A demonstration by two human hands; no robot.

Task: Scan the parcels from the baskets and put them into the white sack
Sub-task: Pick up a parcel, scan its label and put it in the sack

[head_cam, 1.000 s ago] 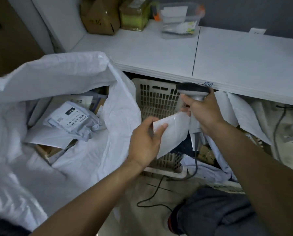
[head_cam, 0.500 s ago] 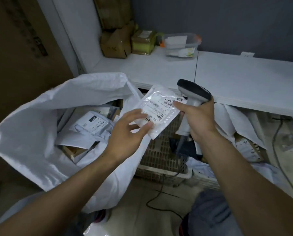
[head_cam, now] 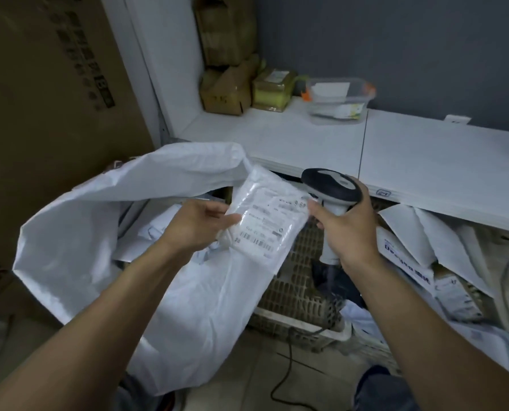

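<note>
Parcel sorting back room.
Open white sack (head_cam: 93,238) holding labelled mailers (head_cam: 155,229), plastic basket (head_cam: 300,295) under a white counter (head_cam: 277,137), cardboard boxes (head_cam: 226,90) stacked in the corner, handheld barcode scanner (head_cam: 333,188).

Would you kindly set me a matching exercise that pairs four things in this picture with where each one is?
Things:
1. flat white plastic parcel with a printed label
2. black and grey handheld barcode scanner
3. clear plastic tub with orange clips
4. large white woven sack

Places:
A. on the white shelf at the back
B. gripped in the right hand
C. open at the left, with parcels inside
D. pinched in the left hand

Pairs: 1-D, 2-B, 3-A, 4-C
</note>
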